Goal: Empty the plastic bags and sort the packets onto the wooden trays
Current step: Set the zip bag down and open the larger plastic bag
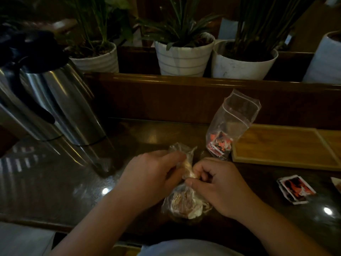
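A crumpled clear plastic bag (184,204) with brownish packets inside lies on the dark table in front of me. My left hand (153,174) and my right hand (219,183) both pinch its twisted neck between them. A second clear zip bag (230,124) stands upright behind my right hand, with red and white packets at its bottom. An empty wooden tray (284,146) lies to its right. A small pile of red, black and white packets (295,189) rests loose on the table at the right.
Two steel thermos jugs (55,100) with black handles stand at the left. A wooden ledge (184,78) runs behind the table, with several potted plants (184,52) beyond it. A second tray's edge (332,143) shows at the far right.
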